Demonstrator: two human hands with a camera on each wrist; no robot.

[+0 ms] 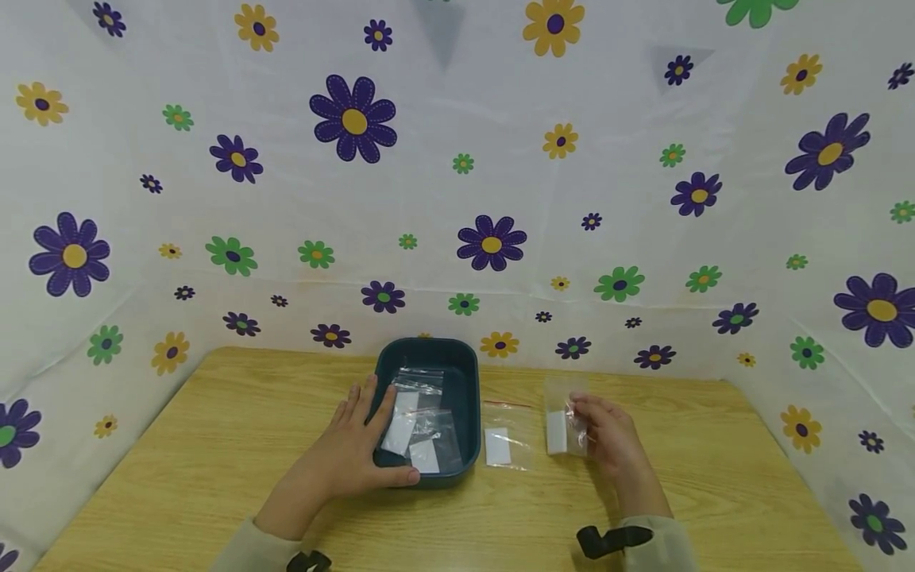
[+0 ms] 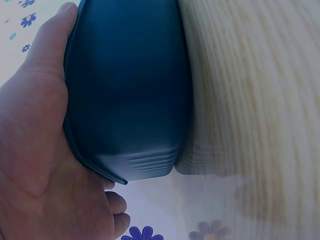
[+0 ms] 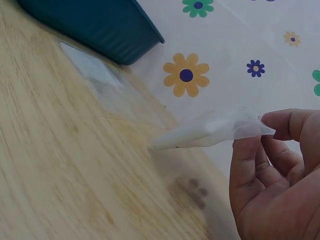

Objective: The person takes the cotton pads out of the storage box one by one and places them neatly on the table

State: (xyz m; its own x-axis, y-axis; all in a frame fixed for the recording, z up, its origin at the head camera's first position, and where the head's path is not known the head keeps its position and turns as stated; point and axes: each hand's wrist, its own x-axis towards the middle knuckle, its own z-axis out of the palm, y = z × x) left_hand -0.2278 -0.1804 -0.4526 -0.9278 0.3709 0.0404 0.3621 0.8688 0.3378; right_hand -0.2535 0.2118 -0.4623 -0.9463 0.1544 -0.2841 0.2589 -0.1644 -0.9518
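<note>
A clear plastic bag (image 1: 561, 393) with a white insert (image 1: 557, 433) is held upright near the wooden table (image 1: 543, 516), its right edge pinched between thumb and fingers of the right hand (image 1: 611, 433) — probably so that the stiff insert is left uncovered. Between it and the dark teal tub (image 1: 468, 397), a red-sealed zip bag (image 1: 520, 433) is laid flat. The tub, with similar bags (image 1: 445, 429) inside, is spanned by the left hand (image 1: 353, 453), spread along its rim, seemingly to steady it. No brand, label or writing can be read.
</note>
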